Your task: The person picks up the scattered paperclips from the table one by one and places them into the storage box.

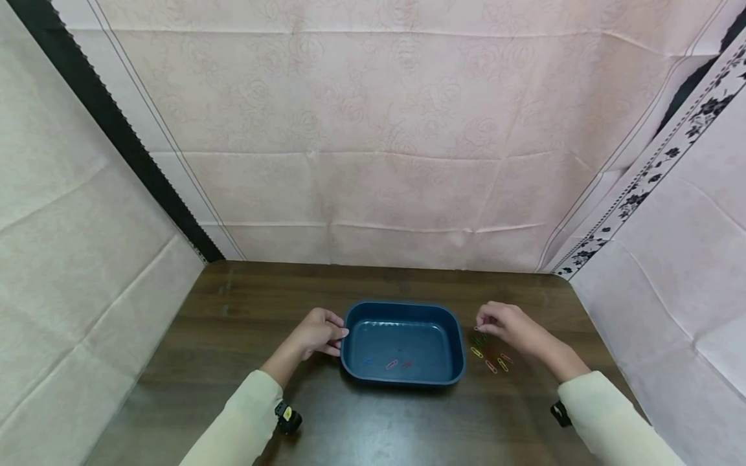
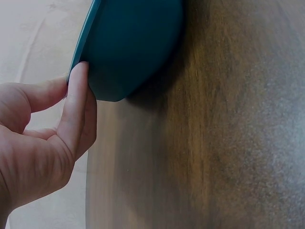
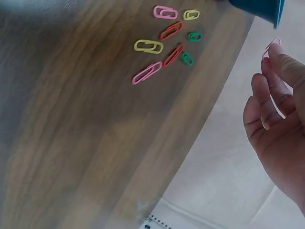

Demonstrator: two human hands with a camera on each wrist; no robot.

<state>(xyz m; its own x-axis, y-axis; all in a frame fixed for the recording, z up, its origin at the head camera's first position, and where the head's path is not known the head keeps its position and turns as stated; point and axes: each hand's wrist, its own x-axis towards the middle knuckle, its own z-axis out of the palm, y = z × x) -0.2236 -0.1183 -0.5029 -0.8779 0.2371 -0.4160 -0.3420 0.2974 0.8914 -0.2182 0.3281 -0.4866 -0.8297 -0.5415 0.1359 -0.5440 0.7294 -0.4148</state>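
A dark blue rectangular tray (image 1: 402, 378) stands on the table, and my left hand (image 1: 319, 333) pinches its left rim between thumb and fingers. In the right wrist view a pink paper clip (image 3: 271, 45) is pinched between the thumb and fingertips of my right hand (image 3: 281, 90). That hand is just right of the tray, over loose paper clips on the wood: yellow (image 3: 148, 46), pink (image 3: 147, 73), red (image 3: 173, 55) and green (image 3: 194, 36) ones. Inside the tray lie a pink clip (image 1: 392, 364), a red clip (image 1: 406, 364) and something small and blue (image 1: 368, 360).
The brown wooden table (image 1: 373, 427) runs back to a pale patterned cloth (image 1: 373, 194) hanging behind it. White cloths hang at the left (image 1: 76, 291) and right (image 1: 693, 272). Black devices (image 1: 287, 417) sit on both wrists.
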